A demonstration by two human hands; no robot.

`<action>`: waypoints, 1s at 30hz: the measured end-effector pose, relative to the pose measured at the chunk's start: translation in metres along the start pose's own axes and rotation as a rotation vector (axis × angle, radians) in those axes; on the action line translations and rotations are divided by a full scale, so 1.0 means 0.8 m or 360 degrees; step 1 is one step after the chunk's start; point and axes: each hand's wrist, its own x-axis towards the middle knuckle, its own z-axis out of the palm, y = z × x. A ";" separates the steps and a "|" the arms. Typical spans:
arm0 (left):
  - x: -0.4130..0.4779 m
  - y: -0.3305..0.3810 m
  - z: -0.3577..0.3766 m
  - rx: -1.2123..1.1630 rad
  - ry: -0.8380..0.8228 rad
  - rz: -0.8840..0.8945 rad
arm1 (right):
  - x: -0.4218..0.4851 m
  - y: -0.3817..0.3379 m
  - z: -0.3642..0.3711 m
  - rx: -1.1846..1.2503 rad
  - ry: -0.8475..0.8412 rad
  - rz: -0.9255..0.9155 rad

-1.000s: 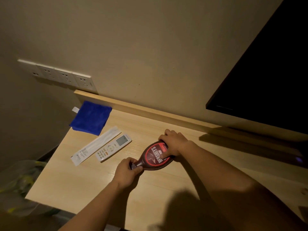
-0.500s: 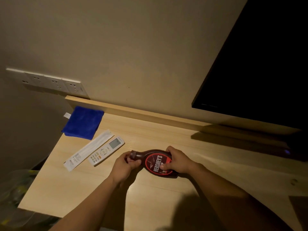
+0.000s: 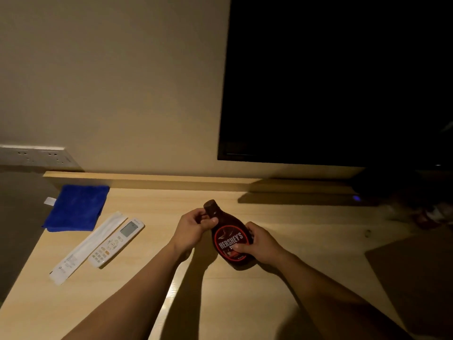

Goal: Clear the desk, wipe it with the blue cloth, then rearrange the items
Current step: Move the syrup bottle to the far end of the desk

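1. 2 hands on 1 bottle, dead centre of the frame. The left hand [image 3: 193, 229] pinches the neck of the brown syrup bottle [image 3: 229, 238] just under its cap, fingers curled in tight. The right hand [image 3: 262, 244] wraps the fat lower part, thumb lying across the red-ringed label.
2. The bottle is tilted, cap toward the upper left and base toward the lower right. Can't tell if the base is touching the bench [image 3: 306, 241] or just above it; there's a dark shadow right under it.
3. The blue cloth [image 3: 78, 207] is folded at the left of the frame, in the bench's far corner. Its edge hangs a bit past the side, and a small white tag [image 3: 50, 201] sticks out on its left.
4. Just below the cloth, a long white paper packet [image 3: 85, 249] and a white remote [image 3: 117, 241] lie side by side on the same diagonal, pretty much touching. The remote's screen end points toward the upper right.
5. A big black screen [image 3: 343, 82] fills the upper right, and a tiny blue light [image 3: 355, 198] glows beneath it.
6. Wall sockets [image 3: 36, 155] sit at the left edge, above the cloth.
7. The far right of the bench is too dark to make out properly.
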 end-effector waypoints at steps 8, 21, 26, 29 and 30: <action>0.030 0.048 0.128 0.0361 -0.0396 0.0255 | -0.054 0.036 -0.096 -0.0019 0.0350 0.0013; 0.088 0.069 0.291 0.0662 -0.0787 0.0365 | -0.063 0.099 -0.223 -0.0031 0.0797 0.0090; 0.118 0.060 0.330 0.0773 -0.0783 0.0393 | -0.041 0.123 -0.244 -0.0006 0.0907 0.0115; 0.132 0.051 0.343 0.0846 -0.0758 0.0409 | -0.029 0.130 -0.250 -0.0004 0.0940 0.0115; 0.135 0.049 0.345 0.0868 -0.0755 0.0413 | -0.026 0.132 -0.252 -0.0003 0.0939 0.0113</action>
